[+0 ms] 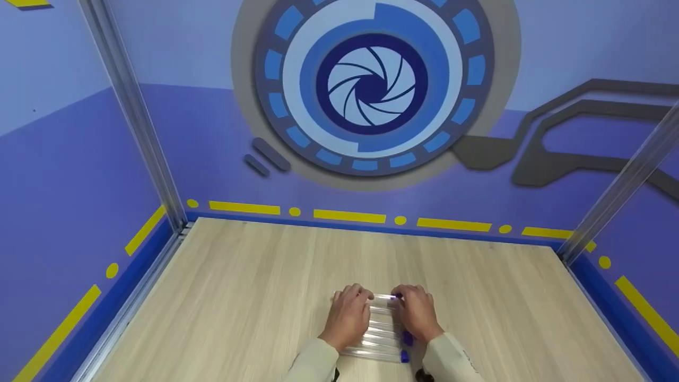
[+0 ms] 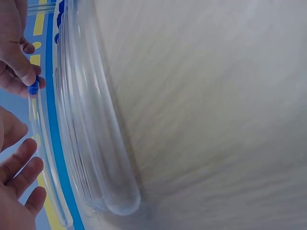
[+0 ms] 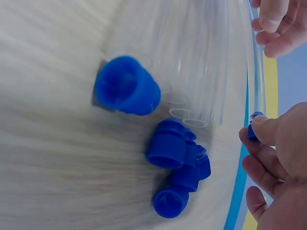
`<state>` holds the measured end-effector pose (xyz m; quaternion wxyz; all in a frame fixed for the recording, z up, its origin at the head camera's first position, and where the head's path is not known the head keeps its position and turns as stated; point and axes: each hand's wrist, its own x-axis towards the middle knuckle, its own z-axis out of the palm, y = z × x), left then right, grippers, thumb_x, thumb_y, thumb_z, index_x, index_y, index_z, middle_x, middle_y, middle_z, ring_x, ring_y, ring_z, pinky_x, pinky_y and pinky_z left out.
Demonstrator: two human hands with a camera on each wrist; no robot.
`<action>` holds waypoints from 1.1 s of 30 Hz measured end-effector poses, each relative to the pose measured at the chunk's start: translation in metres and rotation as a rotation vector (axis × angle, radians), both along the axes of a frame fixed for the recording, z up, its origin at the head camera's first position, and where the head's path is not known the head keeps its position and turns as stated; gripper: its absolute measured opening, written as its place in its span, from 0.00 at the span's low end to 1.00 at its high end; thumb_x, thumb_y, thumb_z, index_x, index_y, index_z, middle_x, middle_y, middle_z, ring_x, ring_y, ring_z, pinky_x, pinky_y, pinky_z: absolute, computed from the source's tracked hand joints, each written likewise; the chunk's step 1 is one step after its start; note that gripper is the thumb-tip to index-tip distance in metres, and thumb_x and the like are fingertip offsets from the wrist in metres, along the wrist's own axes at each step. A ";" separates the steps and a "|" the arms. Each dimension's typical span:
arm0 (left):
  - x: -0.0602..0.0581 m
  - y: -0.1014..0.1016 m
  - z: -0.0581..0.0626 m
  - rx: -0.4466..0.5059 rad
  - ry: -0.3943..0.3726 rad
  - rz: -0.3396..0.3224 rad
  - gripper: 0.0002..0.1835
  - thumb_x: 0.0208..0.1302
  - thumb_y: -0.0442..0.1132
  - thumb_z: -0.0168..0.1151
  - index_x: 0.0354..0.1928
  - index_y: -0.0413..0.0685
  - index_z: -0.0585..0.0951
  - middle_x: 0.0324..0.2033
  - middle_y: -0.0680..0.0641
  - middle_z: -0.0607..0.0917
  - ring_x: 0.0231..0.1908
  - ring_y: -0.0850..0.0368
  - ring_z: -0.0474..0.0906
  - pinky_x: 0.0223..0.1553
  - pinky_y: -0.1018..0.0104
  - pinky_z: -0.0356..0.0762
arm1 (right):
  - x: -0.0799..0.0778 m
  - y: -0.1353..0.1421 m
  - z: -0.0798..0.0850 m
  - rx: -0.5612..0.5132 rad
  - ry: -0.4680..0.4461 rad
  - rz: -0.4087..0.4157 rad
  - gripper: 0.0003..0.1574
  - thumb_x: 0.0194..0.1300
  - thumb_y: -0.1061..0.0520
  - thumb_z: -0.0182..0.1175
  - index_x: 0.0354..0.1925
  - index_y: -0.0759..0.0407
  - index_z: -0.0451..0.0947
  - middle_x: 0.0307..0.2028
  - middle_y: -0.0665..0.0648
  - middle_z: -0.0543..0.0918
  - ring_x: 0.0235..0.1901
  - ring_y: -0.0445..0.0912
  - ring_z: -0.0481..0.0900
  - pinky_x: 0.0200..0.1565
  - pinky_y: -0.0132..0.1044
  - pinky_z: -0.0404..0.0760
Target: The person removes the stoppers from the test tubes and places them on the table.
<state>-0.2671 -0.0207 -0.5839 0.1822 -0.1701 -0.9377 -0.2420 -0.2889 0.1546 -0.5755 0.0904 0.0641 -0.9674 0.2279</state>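
Observation:
My right hand (image 1: 418, 313) pinches a blue cap (image 3: 254, 125) at the end of a clear test tube (image 2: 48, 158), between thumb and fingertips. The tube stretches leftward past my left hand (image 1: 347, 315). Loosely bent, the left hand's fingers (image 2: 26, 175) have their tips right at the tube's side, with a gap between thumb and index finger. Below both hands, several clear test tubes (image 1: 379, 335) lie side by side on the wooden table. Their open ends face several loose blue caps (image 3: 168, 148) on the right. One cap (image 3: 127, 86) sits nearest the right wrist camera.
The pale wooden table (image 1: 254, 286) extends around the hands. Blue printed walls (image 1: 201, 143) enclose it at the back and sides. Metal posts (image 1: 135, 106) stand at the back corners.

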 end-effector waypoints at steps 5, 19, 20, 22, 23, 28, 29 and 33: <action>0.000 0.002 0.001 0.002 0.008 0.010 0.10 0.63 0.36 0.57 0.43 0.57 0.81 0.39 0.58 0.78 0.43 0.62 0.74 0.43 0.65 0.68 | 0.004 0.001 0.002 -0.015 0.013 0.009 0.06 0.63 0.63 0.61 0.38 0.53 0.81 0.38 0.50 0.85 0.45 0.48 0.77 0.50 0.50 0.69; -0.003 0.008 0.003 -0.038 -0.010 0.016 0.09 0.62 0.42 0.61 0.44 0.57 0.82 0.41 0.58 0.79 0.46 0.61 0.75 0.45 0.64 0.67 | 0.015 0.002 0.003 0.002 0.032 0.062 0.07 0.62 0.62 0.62 0.38 0.51 0.80 0.37 0.47 0.84 0.44 0.45 0.76 0.47 0.47 0.68; -0.003 0.008 0.003 -0.036 -0.007 0.010 0.09 0.62 0.42 0.62 0.44 0.57 0.82 0.41 0.58 0.79 0.45 0.61 0.75 0.45 0.64 0.67 | 0.015 0.002 0.003 0.005 0.031 0.064 0.08 0.62 0.62 0.62 0.38 0.50 0.80 0.37 0.46 0.84 0.44 0.45 0.76 0.47 0.47 0.68; -0.002 0.009 0.003 -0.034 -0.003 0.001 0.09 0.62 0.43 0.62 0.44 0.57 0.82 0.40 0.58 0.79 0.45 0.61 0.75 0.44 0.64 0.67 | 0.016 0.001 0.004 0.003 0.035 0.069 0.08 0.61 0.62 0.63 0.38 0.49 0.80 0.37 0.46 0.84 0.44 0.45 0.76 0.46 0.46 0.67; -0.002 0.009 0.003 -0.031 -0.001 -0.004 0.09 0.63 0.43 0.62 0.44 0.57 0.82 0.40 0.57 0.79 0.45 0.60 0.75 0.44 0.64 0.67 | 0.017 0.001 0.004 0.002 0.043 0.074 0.08 0.61 0.62 0.63 0.38 0.49 0.80 0.38 0.46 0.84 0.44 0.45 0.76 0.46 0.45 0.67; -0.002 0.008 0.004 -0.043 0.004 -0.021 0.08 0.64 0.44 0.61 0.44 0.57 0.82 0.39 0.57 0.80 0.43 0.60 0.76 0.44 0.63 0.68 | 0.019 0.001 0.006 -0.015 0.066 0.080 0.08 0.62 0.61 0.63 0.40 0.49 0.80 0.40 0.46 0.84 0.43 0.44 0.76 0.46 0.44 0.66; -0.002 0.008 0.004 -0.048 0.005 -0.022 0.08 0.64 0.44 0.61 0.44 0.57 0.82 0.38 0.57 0.80 0.42 0.60 0.76 0.43 0.63 0.68 | 0.019 0.001 0.006 -0.020 0.072 0.078 0.08 0.62 0.60 0.63 0.40 0.49 0.81 0.40 0.46 0.84 0.43 0.43 0.76 0.47 0.44 0.66; -0.002 0.009 0.004 -0.062 0.007 -0.025 0.07 0.64 0.44 0.60 0.43 0.57 0.81 0.38 0.57 0.80 0.42 0.61 0.76 0.43 0.63 0.69 | 0.019 0.002 0.004 -0.043 0.098 0.057 0.08 0.62 0.60 0.63 0.40 0.50 0.81 0.38 0.46 0.84 0.41 0.42 0.76 0.47 0.44 0.66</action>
